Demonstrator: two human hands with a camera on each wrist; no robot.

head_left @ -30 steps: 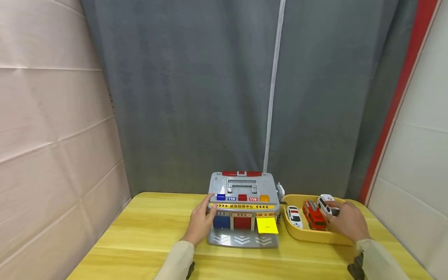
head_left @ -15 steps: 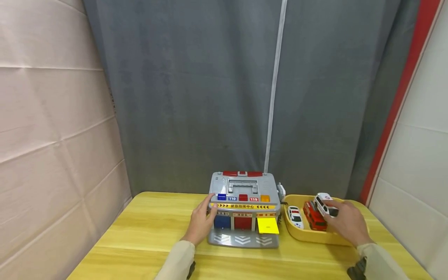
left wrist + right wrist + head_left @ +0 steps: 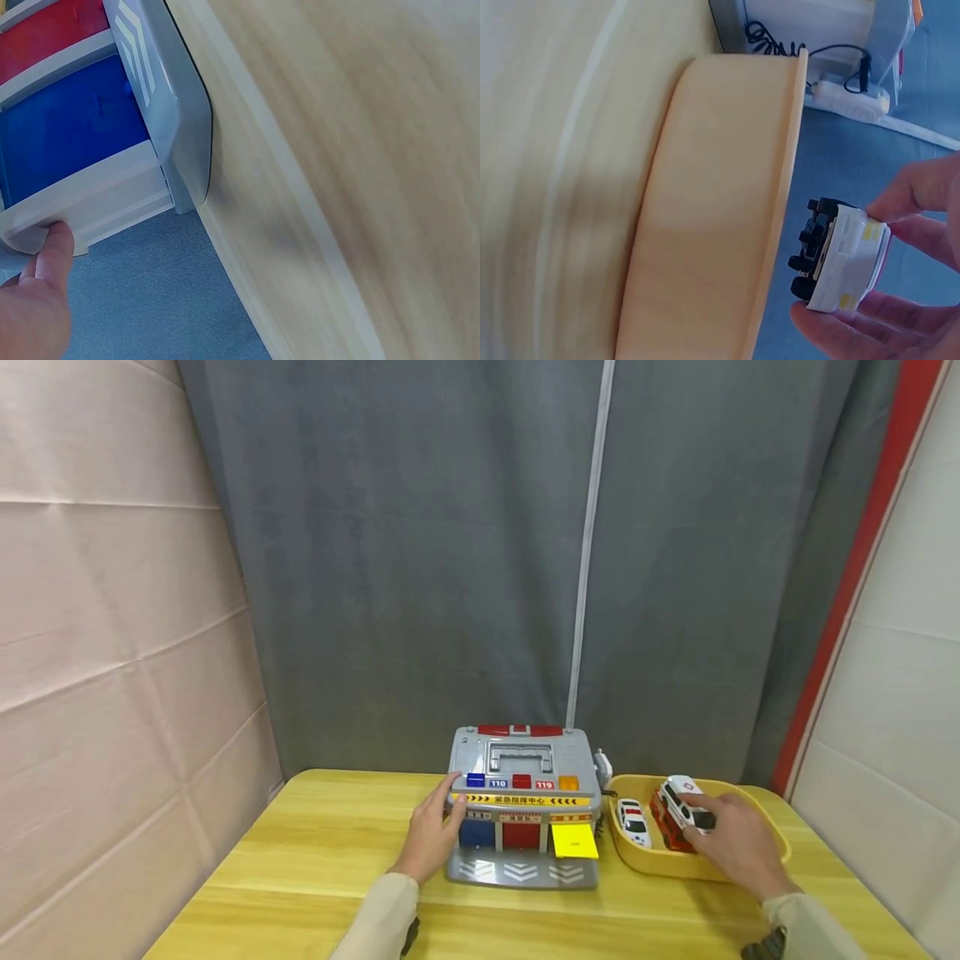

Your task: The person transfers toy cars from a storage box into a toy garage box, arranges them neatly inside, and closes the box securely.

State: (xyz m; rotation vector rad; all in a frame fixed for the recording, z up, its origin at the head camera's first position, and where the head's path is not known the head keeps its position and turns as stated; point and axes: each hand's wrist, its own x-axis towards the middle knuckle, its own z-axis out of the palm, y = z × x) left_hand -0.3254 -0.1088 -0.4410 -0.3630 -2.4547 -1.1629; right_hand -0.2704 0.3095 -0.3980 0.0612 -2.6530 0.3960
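Observation:
My right hand [image 3: 737, 843] pinches a white toy ambulance [image 3: 684, 802] between thumb and fingers, over the red fire truck [image 3: 667, 828] in the yellow basket [image 3: 641, 862]. In the right wrist view the ambulance [image 3: 849, 259] is held above the basket's rim, its black wheels facing the basket side. A grey toy station [image 3: 465, 752] stands to the left, and my left hand [image 3: 429, 841] rests on its left side with fingers extended. The left wrist view has the fingertips [image 3: 58, 240] touching the station's side near the blue door [image 3: 75, 124].
A white police car [image 3: 633, 823] lies in the basket's left part. The station's yellow flap [image 3: 574, 841] is raised at the right doorway. A white handset [image 3: 602, 768] with a coiled cord hangs on its right side. A grey curtain [image 3: 420, 568] stands behind the wooden table [image 3: 330, 843].
My right hand has lifted the ambulance slightly and moved it left, from beside the fire truck to over it. The left hand has stayed at the station.

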